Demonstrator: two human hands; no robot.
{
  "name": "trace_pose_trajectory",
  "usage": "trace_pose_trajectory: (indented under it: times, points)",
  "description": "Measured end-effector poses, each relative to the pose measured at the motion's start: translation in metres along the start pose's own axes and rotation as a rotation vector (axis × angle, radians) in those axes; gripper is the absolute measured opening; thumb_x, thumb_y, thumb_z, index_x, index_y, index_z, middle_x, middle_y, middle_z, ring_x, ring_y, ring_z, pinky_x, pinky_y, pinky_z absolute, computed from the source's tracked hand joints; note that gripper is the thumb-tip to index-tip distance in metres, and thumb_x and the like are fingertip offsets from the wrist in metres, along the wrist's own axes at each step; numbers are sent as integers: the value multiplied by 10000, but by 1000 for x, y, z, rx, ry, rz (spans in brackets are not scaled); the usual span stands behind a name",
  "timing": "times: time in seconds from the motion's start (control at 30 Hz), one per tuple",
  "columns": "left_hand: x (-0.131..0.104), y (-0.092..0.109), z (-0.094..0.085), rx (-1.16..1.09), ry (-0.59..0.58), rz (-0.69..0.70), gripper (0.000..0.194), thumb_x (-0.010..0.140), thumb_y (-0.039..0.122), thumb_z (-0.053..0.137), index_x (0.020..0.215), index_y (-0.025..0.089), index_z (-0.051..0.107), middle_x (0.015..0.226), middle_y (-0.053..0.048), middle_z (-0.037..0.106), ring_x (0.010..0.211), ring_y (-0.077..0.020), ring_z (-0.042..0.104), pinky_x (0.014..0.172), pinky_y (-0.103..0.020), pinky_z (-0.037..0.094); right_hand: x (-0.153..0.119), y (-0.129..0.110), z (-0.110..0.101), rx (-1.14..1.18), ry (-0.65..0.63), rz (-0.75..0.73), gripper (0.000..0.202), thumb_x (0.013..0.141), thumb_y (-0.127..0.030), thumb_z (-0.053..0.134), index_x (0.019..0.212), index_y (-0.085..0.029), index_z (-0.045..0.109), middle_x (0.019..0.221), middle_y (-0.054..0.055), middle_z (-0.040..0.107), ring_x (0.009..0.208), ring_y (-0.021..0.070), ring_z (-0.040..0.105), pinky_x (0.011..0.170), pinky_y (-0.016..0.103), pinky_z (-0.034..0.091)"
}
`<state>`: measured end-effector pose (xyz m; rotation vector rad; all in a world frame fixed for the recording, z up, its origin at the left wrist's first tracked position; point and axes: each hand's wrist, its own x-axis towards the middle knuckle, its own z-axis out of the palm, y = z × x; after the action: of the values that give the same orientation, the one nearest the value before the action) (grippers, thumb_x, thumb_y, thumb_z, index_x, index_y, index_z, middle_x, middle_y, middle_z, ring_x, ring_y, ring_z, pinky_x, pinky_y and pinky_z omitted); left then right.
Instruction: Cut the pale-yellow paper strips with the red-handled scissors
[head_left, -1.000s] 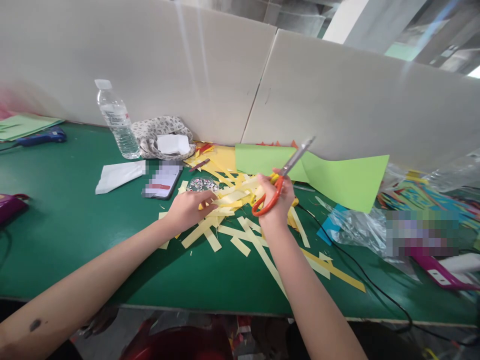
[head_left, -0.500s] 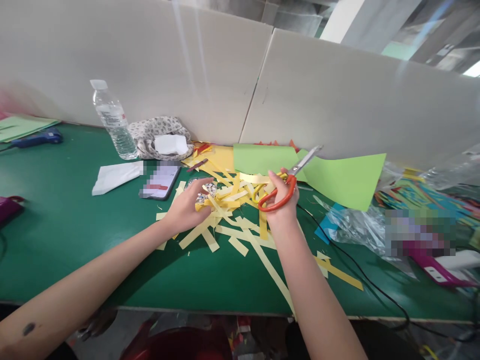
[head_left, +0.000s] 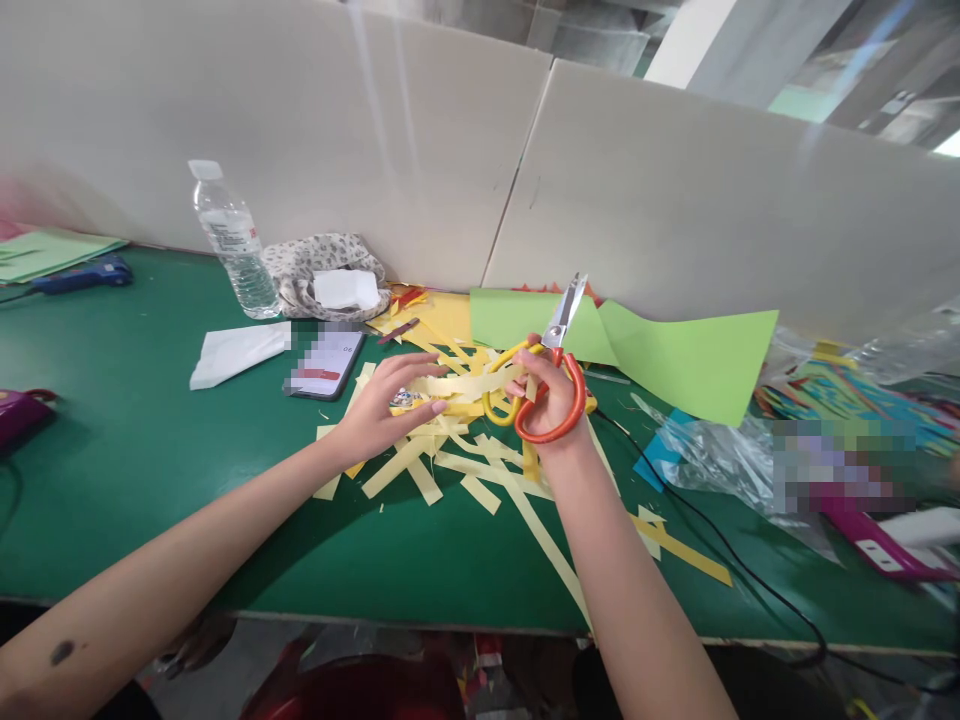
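Observation:
My right hand (head_left: 553,395) is closed around the scissors (head_left: 556,330), which have one red and one yellow handle loop and blades pointing up and away. Its fingertips also pinch a pale yellow paper strip (head_left: 476,383) that stretches left. My left hand (head_left: 382,408) is open, thumb and fingers apart, with the strip's far end between them; whether it touches the strip I cannot tell. Under both hands lies a loose pile of pale and darker yellow paper strips (head_left: 405,470). A packet with small patterned pieces (head_left: 403,398) is partly hidden by my left hand.
On the green table (head_left: 187,520) a water bottle (head_left: 236,245), a spotted cloth pouch (head_left: 330,258), a phone (head_left: 337,360) and white paper (head_left: 236,352) stand left. Green sheets (head_left: 690,355) lean behind. Plastic bags (head_left: 709,465), a black cable (head_left: 739,560) and a purple power strip (head_left: 870,540) lie right.
My right hand has turned, so the scissors point more upright and sit further left. A paper strip is now pinched in its fingers. My left hand has opened slightly toward the strip.

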<state>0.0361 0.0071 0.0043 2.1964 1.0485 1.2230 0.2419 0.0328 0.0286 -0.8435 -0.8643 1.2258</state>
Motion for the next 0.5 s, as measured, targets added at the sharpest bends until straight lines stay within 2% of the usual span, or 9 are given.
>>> trace_pose_trajectory:
  times: [0.1,0.17,0.4,0.5]
  points:
    - [1,1,0,-42,-63,-33,242,826,412,529,866,200,639,938,-60,666,897,-210,597,810,-374,475,4,2,-2,-5,37,-27,245,569,-251,717,767,-243,574,638,-84,468,439,32,359,381,186,331]
    - [1,1,0,-55,-83,-78,272,856,410,479,832,193,642,840,-48,670,784,-182,608,715,-330,490,8,4,-4,12,88,-48,270,558,-245,732,766,-242,559,624,-90,455,435,32,381,386,189,348]
    - [-1,-2,3,-173,-52,-167,281,903,339,393,1078,205,567,936,-61,675,882,-188,637,747,-326,508,14,8,-11,65,287,-85,458,475,-218,789,857,-236,536,627,-94,515,506,61,525,456,196,450]
    - [-2,-3,5,-241,-56,-161,314,904,274,385,1204,227,465,983,-68,650,908,-188,648,767,-333,516,10,10,-8,45,298,-90,535,455,-213,804,908,-232,520,674,-88,554,542,72,563,499,210,477]
